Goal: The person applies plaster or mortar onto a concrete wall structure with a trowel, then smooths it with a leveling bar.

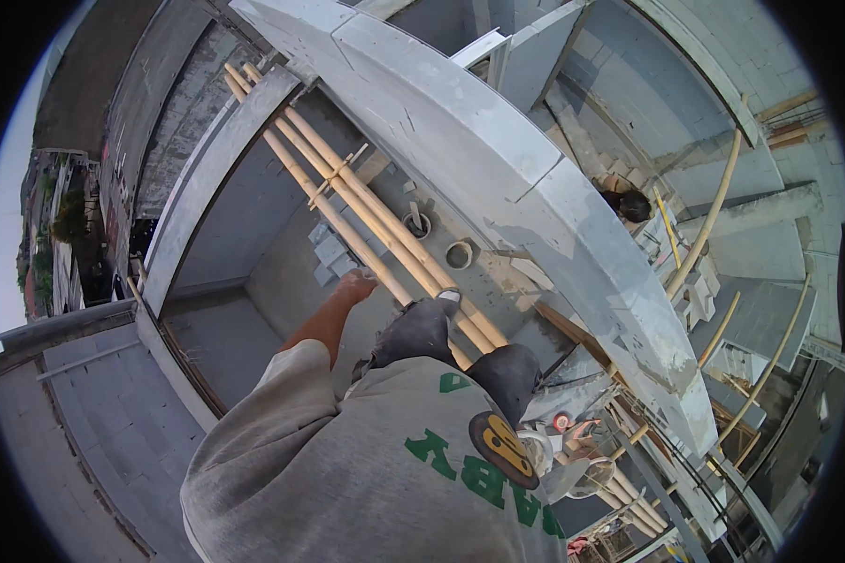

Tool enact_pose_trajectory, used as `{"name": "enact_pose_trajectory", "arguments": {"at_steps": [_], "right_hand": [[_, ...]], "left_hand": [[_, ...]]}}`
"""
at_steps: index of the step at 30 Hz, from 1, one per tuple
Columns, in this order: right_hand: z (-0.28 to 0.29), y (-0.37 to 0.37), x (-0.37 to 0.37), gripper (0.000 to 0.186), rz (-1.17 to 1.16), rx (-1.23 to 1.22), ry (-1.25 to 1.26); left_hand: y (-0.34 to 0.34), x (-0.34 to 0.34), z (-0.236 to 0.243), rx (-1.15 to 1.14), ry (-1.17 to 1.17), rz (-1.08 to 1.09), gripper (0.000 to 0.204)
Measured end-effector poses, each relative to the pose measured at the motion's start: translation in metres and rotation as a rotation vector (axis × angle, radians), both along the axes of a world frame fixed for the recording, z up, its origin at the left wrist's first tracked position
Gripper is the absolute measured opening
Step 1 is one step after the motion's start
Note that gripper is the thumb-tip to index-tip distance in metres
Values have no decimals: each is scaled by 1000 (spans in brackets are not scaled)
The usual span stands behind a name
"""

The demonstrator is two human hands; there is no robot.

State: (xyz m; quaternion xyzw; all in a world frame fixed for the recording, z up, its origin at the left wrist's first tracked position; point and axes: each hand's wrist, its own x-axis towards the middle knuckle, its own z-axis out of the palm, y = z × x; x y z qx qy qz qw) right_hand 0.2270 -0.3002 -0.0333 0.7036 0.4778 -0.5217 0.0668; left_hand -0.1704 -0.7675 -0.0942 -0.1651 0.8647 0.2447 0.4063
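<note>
My left hand (pixel 357 282) reaches out beside the nearest of several long bamboo poles (pixel 377 220). Its fingers are small and unclear here, so I cannot tell how they are bent or whether they touch the pole. The poles lie side by side across a gap between grey walls, with a short stick (pixel 338 175) crossing them. One of my shoes (pixel 450 296) rests on the poles, below a dark trouser leg (pixel 418 333). I see no right hand that is plainly mine.
Far below the poles stand a bucket (pixel 416 224) with something in it, another bucket (pixel 459 254) and a pile of pale blocks (pixel 331 251). A wide grey wall top (pixel 469 113) runs along the right. Beyond it, another person (pixel 633 205) is low down near leaning bamboo (pixel 709 220).
</note>
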Motion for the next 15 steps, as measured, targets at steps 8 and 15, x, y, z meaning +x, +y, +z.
{"name": "enact_pose_trajectory", "arguments": {"at_steps": [8,15], "right_hand": [[-9,-44,-94,33,324,-2,-36],[-34,-68,-164,34,649,15,-88]], "left_hand": [[-111,-26,32,-22,18,213,42],[-141,-62,39,35,121,180,41]]}}
